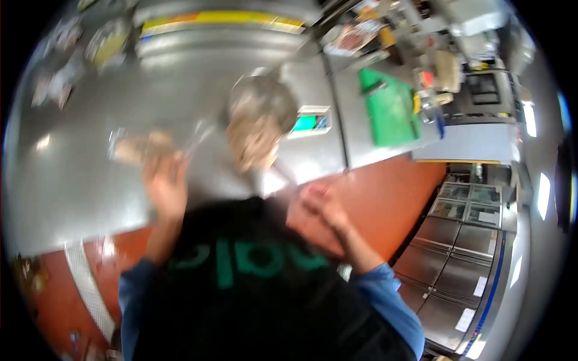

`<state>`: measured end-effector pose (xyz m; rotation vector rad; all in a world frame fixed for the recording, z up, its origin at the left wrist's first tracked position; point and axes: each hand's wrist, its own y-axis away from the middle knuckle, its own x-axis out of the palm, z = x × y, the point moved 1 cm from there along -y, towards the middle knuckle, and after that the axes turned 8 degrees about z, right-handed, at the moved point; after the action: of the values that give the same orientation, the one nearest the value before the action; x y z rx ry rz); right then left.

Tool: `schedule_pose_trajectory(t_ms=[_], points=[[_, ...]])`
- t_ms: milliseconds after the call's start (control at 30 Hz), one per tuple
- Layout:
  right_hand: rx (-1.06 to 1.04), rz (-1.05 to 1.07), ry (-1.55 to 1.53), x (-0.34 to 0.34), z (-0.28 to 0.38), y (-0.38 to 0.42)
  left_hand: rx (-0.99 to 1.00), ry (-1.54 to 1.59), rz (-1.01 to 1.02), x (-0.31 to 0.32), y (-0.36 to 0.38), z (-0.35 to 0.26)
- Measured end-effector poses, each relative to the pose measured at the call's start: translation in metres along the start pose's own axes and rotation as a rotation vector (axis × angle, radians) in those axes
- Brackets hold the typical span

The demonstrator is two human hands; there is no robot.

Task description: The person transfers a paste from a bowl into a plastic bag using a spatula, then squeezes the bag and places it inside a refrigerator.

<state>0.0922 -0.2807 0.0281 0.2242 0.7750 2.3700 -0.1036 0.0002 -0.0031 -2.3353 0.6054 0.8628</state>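
Observation:
My left hand point(165, 186) is at a clear plastic bag point(135, 150) with something beige inside, on the steel table. Its fingers are blurred but look closed on the bag's near edge. To the right of that bag stands a round metal bowl point(262, 99), with a beige, lumpy mass point(253, 143) at its near side; blur hides whether this is inside the bowl. My right hand point(325, 207) is off the table's near edge, beside the black apron point(241, 289). Its fingers are curled in, and whatever they may hold cannot be made out.
A small device with a green screen point(307, 123) lies right of the bowl. Farther right is a green cutting board point(388, 108) with a dark-handled tool on it. Clear bags point(57, 87) lie at the far left. Steel refrigerator doors point(448, 259) line the right, across an orange floor point(379, 186).

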Motion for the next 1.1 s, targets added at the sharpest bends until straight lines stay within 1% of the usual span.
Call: schedule_pose_trajectory(t_ms=[33,67,100,133,200,233,300,333,367,400,433,467,533,667,733,767,833,867,933,1000,1067,1100], points=[[-0.007,0.154,0.031,-0.007,0.006,0.000,-0.058,0.055,0.014,-0.004,0.003,0.000],[-0.051,0.161,-0.053,-0.007,0.005,-0.001,-0.107,0.113,-0.002,-0.005,-0.003,-0.003],[-0.137,0.158,0.068,0.014,0.032,0.005,-0.113,0.107,-0.004,-0.009,-0.004,-0.003],[-0.061,0.150,0.009,0.013,0.027,0.003,-0.105,0.110,-0.018,-0.010,-0.007,-0.003],[-0.049,0.172,0.067,0.014,0.025,0.003,-0.155,0.109,-0.003,-0.010,-0.007,-0.002],[-0.047,0.172,0.060,0.009,0.015,0.001,-0.191,0.128,0.010,-0.009,-0.008,-0.002],[-0.022,0.117,0.125,-0.002,-0.015,-0.004,-0.174,0.112,0.023,-0.008,-0.011,0.003],[-0.018,0.112,0.115,0.004,-0.010,-0.003,-0.162,0.095,0.026,-0.007,-0.013,0.004],[0.036,0.159,0.107,0.015,0.001,-0.002,-0.156,0.092,0.035,-0.006,-0.016,0.006],[0.088,0.208,0.099,0.023,0.006,-0.003,-0.191,0.138,0.076,-0.005,-0.018,0.007],[0.102,0.213,0.106,0.025,0.003,-0.003,-0.228,0.183,0.117,-0.006,-0.020,0.007],[0.103,0.212,0.099,0.027,0.002,-0.005,-0.225,0.179,0.123,-0.009,-0.020,0.005],[0.108,0.260,0.121,0.031,-0.001,-0.007,-0.302,0.186,0.288,-0.014,-0.020,0.000],[0.114,0.279,0.173,0.035,-0.004,-0.016,-0.254,0.168,0.311,-0.005,-0.020,0.018],[0.102,0.293,0.188,0.041,0.002,-0.021,-0.215,0.310,0.269,-0.003,-0.027,0.020],[0.103,0.290,0.183,0.045,0.007,-0.022,-0.212,0.309,0.275,-0.002,-0.030,0.024],[0.088,0.279,0.253,0.053,0.019,-0.025,-0.400,0.572,0.397,-0.001,-0.033,0.032],[0.087,0.278,0.249,0.054,0.020,-0.028,-0.398,0.569,0.399,-0.001,-0.034,0.031],[0.075,0.313,0.235,0.056,0.021,-0.036,-0.519,0.826,0.368,-0.002,-0.035,0.029],[0.062,0.311,0.207,0.061,0.022,-0.044,-0.515,0.834,0.385,-0.002,-0.037,0.032],[0.053,0.300,0.382,0.065,0.031,-0.049,-0.511,0.844,0.401,-0.004,-0.039,0.034],[0.052,0.301,0.381,0.066,0.035,-0.052,-0.530,0.835,0.413,-0.006,-0.040,0.033]])
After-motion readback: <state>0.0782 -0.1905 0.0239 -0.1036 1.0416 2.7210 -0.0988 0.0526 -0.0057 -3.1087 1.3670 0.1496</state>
